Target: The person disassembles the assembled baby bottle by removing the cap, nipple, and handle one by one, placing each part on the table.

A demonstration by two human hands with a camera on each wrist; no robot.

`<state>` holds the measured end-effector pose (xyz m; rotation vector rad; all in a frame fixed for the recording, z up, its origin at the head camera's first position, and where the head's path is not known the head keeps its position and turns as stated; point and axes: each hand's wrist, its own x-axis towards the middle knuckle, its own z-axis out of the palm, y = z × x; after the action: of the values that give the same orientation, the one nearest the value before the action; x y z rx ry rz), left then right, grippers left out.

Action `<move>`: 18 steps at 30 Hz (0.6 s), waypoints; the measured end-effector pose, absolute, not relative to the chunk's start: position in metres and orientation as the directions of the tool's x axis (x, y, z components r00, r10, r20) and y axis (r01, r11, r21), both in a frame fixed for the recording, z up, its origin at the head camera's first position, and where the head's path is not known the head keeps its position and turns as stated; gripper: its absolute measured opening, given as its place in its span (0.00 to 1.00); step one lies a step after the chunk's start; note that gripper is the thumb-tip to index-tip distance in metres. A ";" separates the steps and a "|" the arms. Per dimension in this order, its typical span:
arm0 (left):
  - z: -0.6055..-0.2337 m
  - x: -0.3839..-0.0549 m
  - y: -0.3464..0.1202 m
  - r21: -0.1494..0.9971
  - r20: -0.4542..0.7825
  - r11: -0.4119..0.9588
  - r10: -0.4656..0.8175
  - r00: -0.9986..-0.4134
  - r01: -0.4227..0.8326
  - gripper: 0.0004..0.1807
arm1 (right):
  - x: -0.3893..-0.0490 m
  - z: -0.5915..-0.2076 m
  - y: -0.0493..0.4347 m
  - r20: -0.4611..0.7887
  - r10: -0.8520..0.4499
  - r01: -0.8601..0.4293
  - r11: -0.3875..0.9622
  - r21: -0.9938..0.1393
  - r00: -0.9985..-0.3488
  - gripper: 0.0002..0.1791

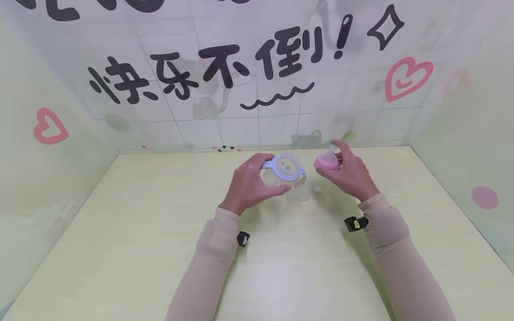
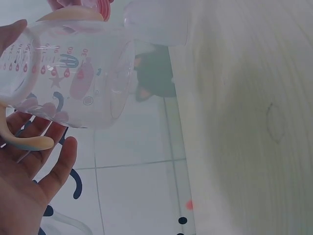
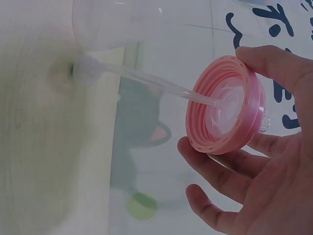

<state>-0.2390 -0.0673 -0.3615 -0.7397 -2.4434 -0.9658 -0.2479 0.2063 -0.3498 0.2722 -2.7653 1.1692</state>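
My left hand [image 1: 250, 185] grips a clear baby bottle [image 2: 73, 73] by its side and handle, thumb and fingers on opposite sides. The bottle has a light blue ring [image 1: 271, 166] with curved handles, printed marks and small pictures. To its right, my right hand [image 1: 351, 174] holds a pink bottle collar [image 3: 254, 110] with a clear nipple [image 1: 331, 153] pointing up. From the collar's underside hangs a thin straw [image 3: 156, 84] with a rounded white end [image 3: 87, 70], low over the table. The collar is apart from the bottle.
A clear cover [image 3: 115, 24] stands on the table just behind the bottle, partly hidden by it in the head view. The pale wooden table [image 1: 132, 232] ends at a printed back wall [image 1: 225, 131]. Side walls [image 1: 462, 147] rise at left and right.
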 end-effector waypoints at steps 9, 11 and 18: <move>-0.362 -0.240 -0.068 0.502 0.537 0.623 0.320 -0.781 0.600 0.39 | -0.257 -0.366 0.211 0.099 -0.136 -0.167 0.701 -0.694 -0.986 0.46; -0.362 -0.240 -0.067 0.501 0.534 0.624 0.323 -0.781 0.600 0.39 | -0.258 -0.370 0.212 0.087 -0.140 -0.161 0.708 -0.688 -0.986 0.46; -0.363 -0.240 -0.067 0.497 0.533 0.626 0.327 -0.781 0.601 0.39 | -0.262 -0.379 0.216 0.066 -0.147 -0.153 0.730 -0.667 -0.987 0.45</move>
<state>-0.2402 -0.0675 -0.3625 -0.7371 -2.4575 -0.9574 -0.2620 0.2156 -0.3790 0.2526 -2.9136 1.1240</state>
